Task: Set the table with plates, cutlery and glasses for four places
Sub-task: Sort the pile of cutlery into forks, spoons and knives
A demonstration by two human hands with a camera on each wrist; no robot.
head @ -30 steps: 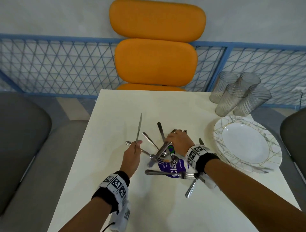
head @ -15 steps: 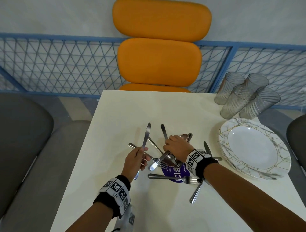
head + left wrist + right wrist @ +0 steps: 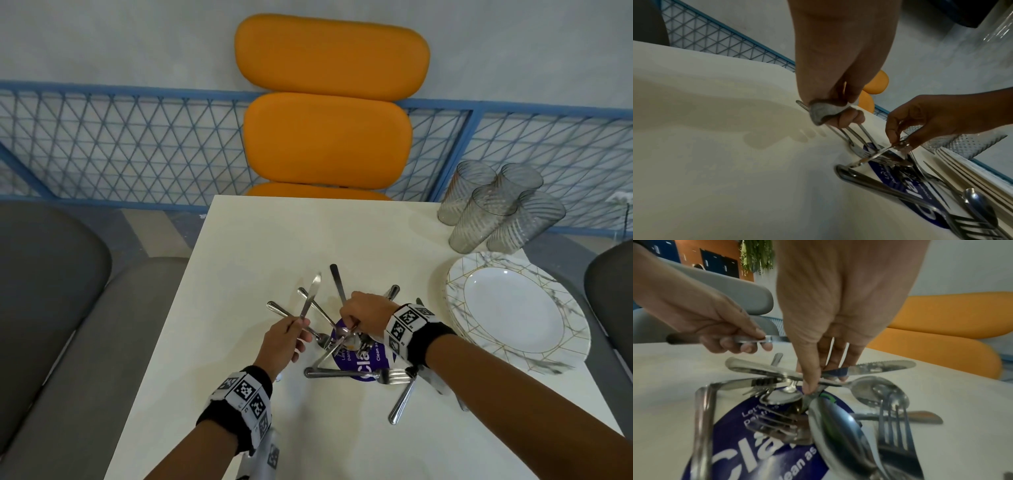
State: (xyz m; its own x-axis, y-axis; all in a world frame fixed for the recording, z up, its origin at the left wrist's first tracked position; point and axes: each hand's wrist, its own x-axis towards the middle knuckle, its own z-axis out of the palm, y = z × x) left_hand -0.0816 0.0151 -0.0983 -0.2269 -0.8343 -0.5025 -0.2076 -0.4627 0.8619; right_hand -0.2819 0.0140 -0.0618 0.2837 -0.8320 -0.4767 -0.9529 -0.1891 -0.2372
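Observation:
A heap of forks, spoons and knives (image 3: 356, 363) lies mid-table over a purple round sticker (image 3: 368, 363). My left hand (image 3: 301, 325) grips a table knife (image 3: 310, 294) by its handle, blade pointing up and away, just left of the heap. My right hand (image 3: 349, 330) reaches down into the heap and pinches a second knife (image 3: 885, 368) between thumb and fingers; its handle end (image 3: 323, 359) slants down to the left. A stack of white marbled plates (image 3: 479, 274) sits at the right. Several ribbed glasses (image 3: 479, 222) stand behind the plates.
The white table (image 3: 239, 260) has bare surface to the left and front. An orange chair (image 3: 329, 137) stands at the far side, grey chairs (image 3: 44, 274) at left and right. A blue mesh railing (image 3: 120, 147) runs behind.
My left hand has carried its knife right and closer to the heap, the blade tilting. My right hand has stayed in the heap, pinching the second knife.

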